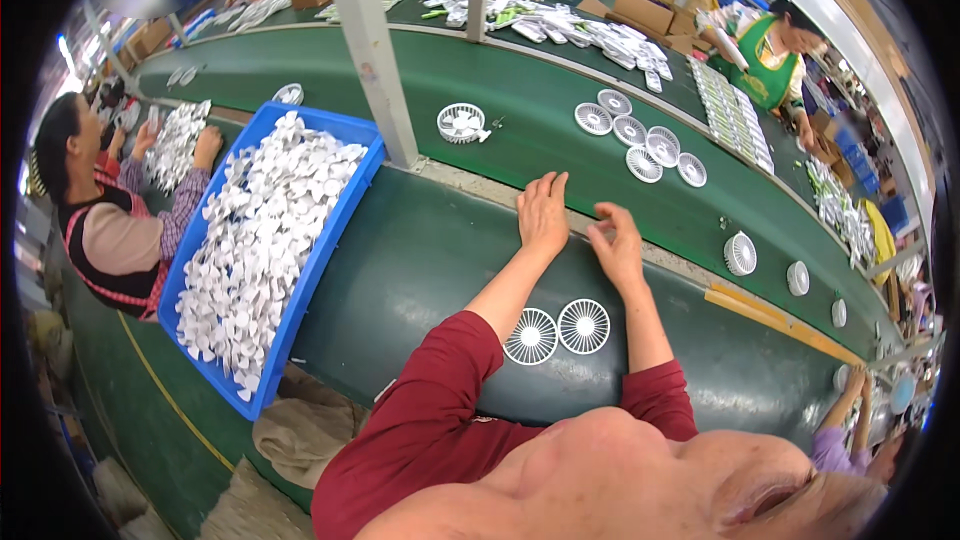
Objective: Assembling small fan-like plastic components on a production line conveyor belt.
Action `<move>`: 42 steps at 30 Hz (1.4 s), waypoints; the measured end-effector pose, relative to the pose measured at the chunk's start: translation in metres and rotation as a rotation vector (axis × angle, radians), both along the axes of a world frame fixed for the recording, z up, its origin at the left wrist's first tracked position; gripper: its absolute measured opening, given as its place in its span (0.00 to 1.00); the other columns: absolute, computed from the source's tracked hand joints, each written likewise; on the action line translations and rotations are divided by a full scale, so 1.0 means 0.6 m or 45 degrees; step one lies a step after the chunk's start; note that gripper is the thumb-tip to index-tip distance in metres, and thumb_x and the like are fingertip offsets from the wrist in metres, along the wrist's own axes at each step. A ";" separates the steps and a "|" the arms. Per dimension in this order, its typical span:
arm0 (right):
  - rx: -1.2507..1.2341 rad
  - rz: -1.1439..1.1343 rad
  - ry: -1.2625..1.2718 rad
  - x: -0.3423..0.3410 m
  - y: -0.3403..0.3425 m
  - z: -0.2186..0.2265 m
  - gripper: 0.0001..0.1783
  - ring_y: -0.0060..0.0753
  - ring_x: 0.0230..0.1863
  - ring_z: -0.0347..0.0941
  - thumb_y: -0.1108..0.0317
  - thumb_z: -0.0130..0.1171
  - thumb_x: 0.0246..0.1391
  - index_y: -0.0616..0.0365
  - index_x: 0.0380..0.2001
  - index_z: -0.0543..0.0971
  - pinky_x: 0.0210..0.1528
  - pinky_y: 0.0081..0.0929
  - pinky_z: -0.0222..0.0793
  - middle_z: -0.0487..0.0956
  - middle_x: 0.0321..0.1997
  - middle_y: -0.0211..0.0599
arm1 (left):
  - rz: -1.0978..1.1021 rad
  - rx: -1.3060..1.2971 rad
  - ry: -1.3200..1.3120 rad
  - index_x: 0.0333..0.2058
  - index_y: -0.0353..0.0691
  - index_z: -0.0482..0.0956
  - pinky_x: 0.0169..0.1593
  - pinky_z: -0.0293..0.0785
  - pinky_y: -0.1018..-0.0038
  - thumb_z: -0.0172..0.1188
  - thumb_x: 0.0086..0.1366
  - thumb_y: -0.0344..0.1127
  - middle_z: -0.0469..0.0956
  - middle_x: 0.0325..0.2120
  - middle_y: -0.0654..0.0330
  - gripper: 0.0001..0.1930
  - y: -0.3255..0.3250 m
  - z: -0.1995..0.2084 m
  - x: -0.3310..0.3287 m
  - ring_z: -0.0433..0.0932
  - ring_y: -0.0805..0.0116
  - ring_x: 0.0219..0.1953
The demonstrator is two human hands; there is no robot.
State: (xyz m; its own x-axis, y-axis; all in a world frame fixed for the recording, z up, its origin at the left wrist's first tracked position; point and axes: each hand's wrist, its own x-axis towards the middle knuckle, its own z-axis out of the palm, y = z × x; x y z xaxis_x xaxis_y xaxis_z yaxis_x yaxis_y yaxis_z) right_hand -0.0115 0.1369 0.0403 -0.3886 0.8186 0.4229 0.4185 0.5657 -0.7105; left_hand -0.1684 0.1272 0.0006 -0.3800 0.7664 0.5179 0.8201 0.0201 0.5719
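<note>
My left hand point(543, 214) reaches over the metal rail at the far edge of the dark green worktable, fingers stretched out, and I see nothing in it. My right hand point(616, 246) hovers just right of it; its thumb and fingers are apart with nothing visible between them. Between my forearms, two round white fan grilles with radial spokes, a left one point(531, 336) and a right one point(584, 326), lie side by side on the worktable point(420, 270). Neither hand touches them.
At left stands a blue tray point(322, 122) heaped with white fan blades point(265, 240). Past the rail runs a green conveyor belt point(540, 140) carrying a grille cluster point(630, 130) and a round white housing point(462, 124). A metal post point(368, 50) rises beyond the tray. Co-workers sit around.
</note>
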 end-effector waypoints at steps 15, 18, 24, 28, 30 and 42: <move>0.374 -0.742 -0.376 0.194 0.333 -0.025 0.40 0.65 0.65 0.60 0.58 0.72 0.43 0.48 0.60 0.69 0.62 0.51 0.63 0.64 0.64 0.61 | -0.042 -0.109 0.134 0.58 0.48 0.71 0.59 0.61 0.57 0.55 0.56 0.22 0.70 0.58 0.59 0.29 0.013 0.009 -0.002 0.67 0.56 0.59; 0.374 -0.930 -0.494 0.267 0.402 -0.039 0.41 0.64 0.66 0.59 0.44 0.69 0.44 0.42 0.61 0.69 0.63 0.57 0.60 0.61 0.67 0.60 | -0.094 -0.126 0.134 0.59 0.48 0.70 0.59 0.60 0.58 0.55 0.56 0.22 0.70 0.58 0.58 0.30 0.017 0.013 0.020 0.67 0.55 0.59; -0.048 -1.190 -0.637 0.260 0.463 -0.049 0.38 0.56 0.62 0.64 0.32 0.58 0.48 0.40 0.58 0.74 0.60 0.61 0.58 0.71 0.61 0.46 | -0.061 -0.186 0.143 0.59 0.49 0.69 0.60 0.59 0.59 0.54 0.56 0.21 0.70 0.59 0.59 0.31 0.004 0.012 0.002 0.66 0.55 0.60; 0.103 -1.232 -0.484 0.264 0.457 -0.075 0.30 0.50 0.56 0.71 0.41 0.64 0.47 0.44 0.50 0.80 0.56 0.52 0.66 0.79 0.51 0.42 | -0.065 -0.202 0.136 0.59 0.49 0.70 0.60 0.59 0.59 0.53 0.55 0.20 0.70 0.59 0.61 0.31 0.004 0.014 -0.002 0.66 0.55 0.60; 0.130 -1.218 -0.423 0.273 0.459 -0.073 0.28 0.48 0.53 0.74 0.46 0.68 0.45 0.46 0.48 0.81 0.54 0.48 0.69 0.80 0.48 0.43 | -0.066 -0.200 0.145 0.59 0.49 0.70 0.60 0.59 0.59 0.53 0.55 0.20 0.70 0.59 0.61 0.31 0.004 0.012 -0.004 0.66 0.55 0.60; 0.119 -0.979 0.105 0.328 0.584 -0.043 0.19 0.42 0.42 0.81 0.51 0.69 0.45 0.52 0.35 0.85 0.46 0.33 0.75 0.84 0.40 0.39 | -0.160 -0.123 0.147 0.55 0.48 0.73 0.58 0.61 0.57 0.52 0.53 0.21 0.71 0.57 0.60 0.29 0.020 0.022 0.020 0.67 0.55 0.59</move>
